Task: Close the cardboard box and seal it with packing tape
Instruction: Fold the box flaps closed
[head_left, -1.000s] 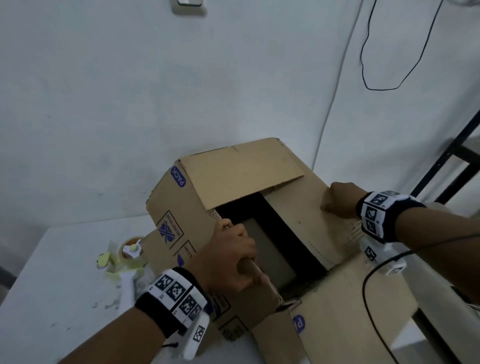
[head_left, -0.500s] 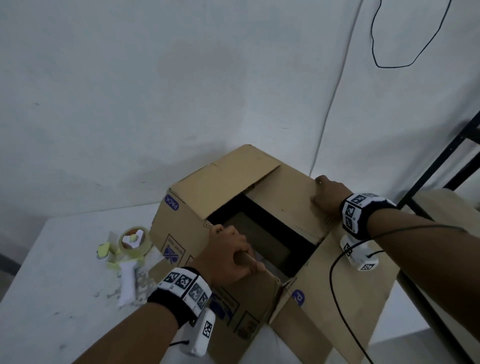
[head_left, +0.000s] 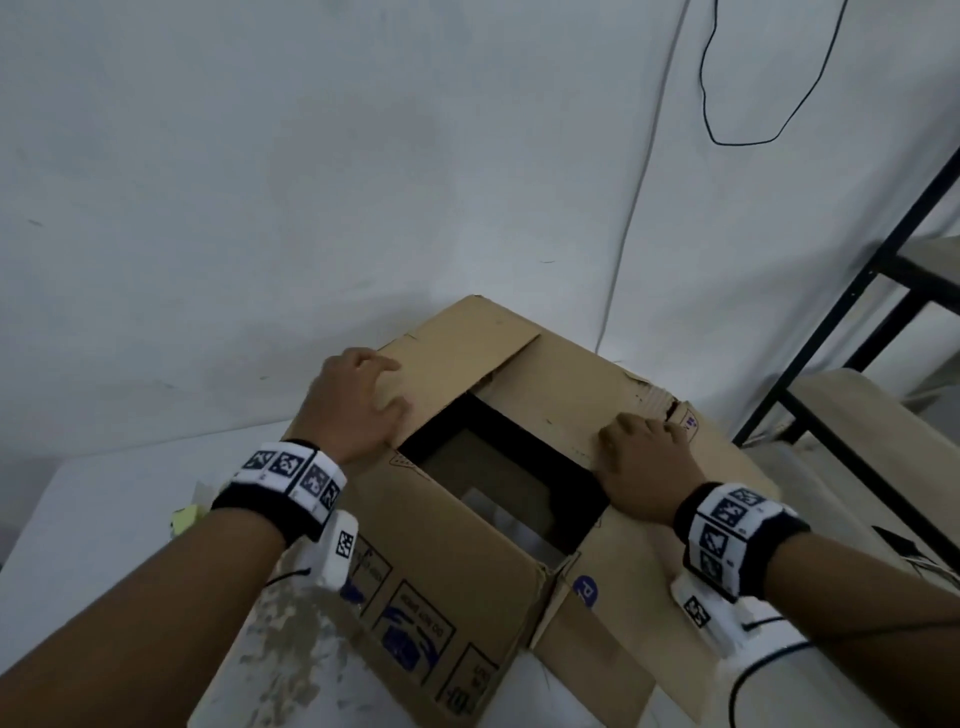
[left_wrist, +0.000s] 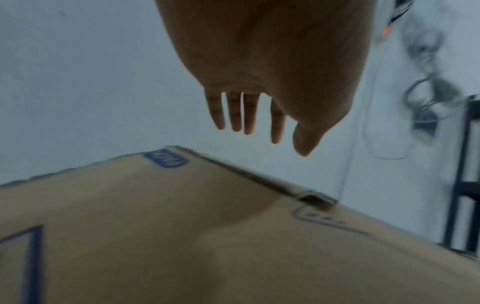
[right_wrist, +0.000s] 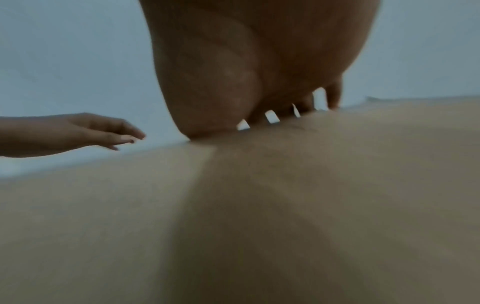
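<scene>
A person is working over a cardboard box (head_left: 467, 582) that is sitting on a white counter (head_left: 93, 525) against a pale wall, its top only partly covered and a dark rectangular opening showing at the middle. The left hand (head_left: 358, 405) is hovering with a released grip, fingers (left_wrist: 235, 113) straight and spread, over the folded-in far-left flap (head_left: 457, 353) of the box; the left wrist view is showing those fingers clear of the cardboard. The right hand (head_left: 644, 467) is resting on the box's right flap (head_left: 571, 395), thumb (right_wrist: 207, 111) and fingertips pressing down on the cardboard, nothing grasped. A near-side flap (head_left: 597, 644) is hanging open off the box's front right corner. Just left of the box, a yellow-green object (head_left: 184, 519) is peeking out behind the left forearm, too hidden to identify. Right of the box, a black metal shelf frame (head_left: 841, 332) is standing.
</scene>
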